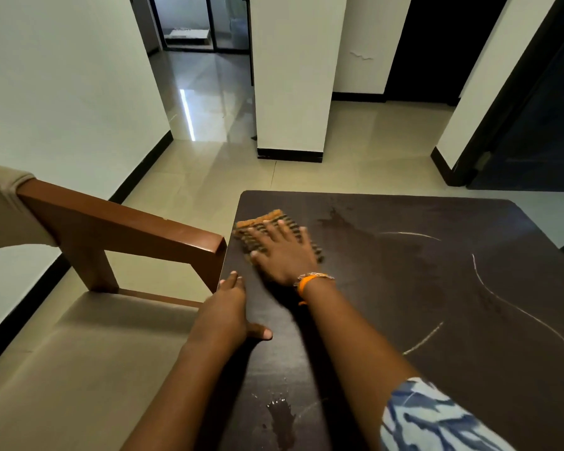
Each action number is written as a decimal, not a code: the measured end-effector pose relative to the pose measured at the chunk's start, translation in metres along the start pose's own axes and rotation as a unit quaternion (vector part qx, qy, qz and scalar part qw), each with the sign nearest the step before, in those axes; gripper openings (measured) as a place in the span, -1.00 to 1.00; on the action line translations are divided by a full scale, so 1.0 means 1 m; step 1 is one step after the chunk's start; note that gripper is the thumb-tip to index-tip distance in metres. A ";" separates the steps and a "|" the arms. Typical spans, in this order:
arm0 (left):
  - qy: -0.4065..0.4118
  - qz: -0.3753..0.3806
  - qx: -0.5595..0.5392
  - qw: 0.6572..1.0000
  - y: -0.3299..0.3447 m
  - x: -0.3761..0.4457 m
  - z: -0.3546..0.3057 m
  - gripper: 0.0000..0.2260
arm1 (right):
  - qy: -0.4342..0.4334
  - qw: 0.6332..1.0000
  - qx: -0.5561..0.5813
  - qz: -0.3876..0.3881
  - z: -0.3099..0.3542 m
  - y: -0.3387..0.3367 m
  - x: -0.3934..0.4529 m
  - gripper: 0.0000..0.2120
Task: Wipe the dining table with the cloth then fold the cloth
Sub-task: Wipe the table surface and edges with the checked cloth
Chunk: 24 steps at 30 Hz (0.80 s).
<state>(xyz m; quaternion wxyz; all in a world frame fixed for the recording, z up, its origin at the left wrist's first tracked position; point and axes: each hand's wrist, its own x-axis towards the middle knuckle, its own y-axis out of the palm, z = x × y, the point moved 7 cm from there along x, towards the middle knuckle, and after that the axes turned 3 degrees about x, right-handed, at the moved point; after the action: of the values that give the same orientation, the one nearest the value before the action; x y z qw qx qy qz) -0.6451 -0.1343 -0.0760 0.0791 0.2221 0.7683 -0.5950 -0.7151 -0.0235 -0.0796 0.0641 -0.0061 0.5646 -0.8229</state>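
A dark brown dining table [437, 288] fills the lower right. An orange and dark striped cloth [261, 221] lies near its far left corner. My right hand [282, 250] presses flat on the cloth with fingers spread; an orange band circles the wrist. My left hand [227, 309] rests on the table's left edge, thumb lying on the top, fingers over the rim. A small puddle [282, 415] sits on the near part of the table, and faint wet streaks [489, 288] curve across the right side.
A wooden chair [121, 229] with a beige seat stands close against the table's left edge. Beyond the table are glossy floor tiles [209, 102], a white pillar [292, 76] and dark doorways at the back right.
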 end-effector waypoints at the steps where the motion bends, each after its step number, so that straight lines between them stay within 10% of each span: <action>1: -0.009 -0.010 0.010 1.000 -0.005 0.003 0.000 -0.03 | 0.023 0.999 -0.003 -0.025 -0.024 -0.010 -0.004 -0.52; 11: 0.004 -0.032 0.016 0.999 -0.023 0.032 -0.017 -0.11 | 0.268 0.962 -0.003 -0.053 -0.177 -0.062 -0.027 -0.50; 19: 0.021 -0.023 0.046 0.998 -0.018 0.038 -0.017 -0.11 | 0.041 0.999 -0.020 0.001 0.004 0.006 0.083 -0.51; 24: 0.021 -0.020 0.052 0.998 -0.018 0.037 -0.018 -0.03 | -0.014 1.000 -0.022 0.001 -0.002 0.001 0.090 -0.51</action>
<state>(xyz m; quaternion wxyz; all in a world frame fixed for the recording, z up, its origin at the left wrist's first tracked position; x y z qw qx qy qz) -0.6833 -0.1117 -0.0695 0.0398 0.2228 0.7420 -0.6310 -0.8045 -0.0316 -0.0866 0.0728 -0.0179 0.5819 -0.8098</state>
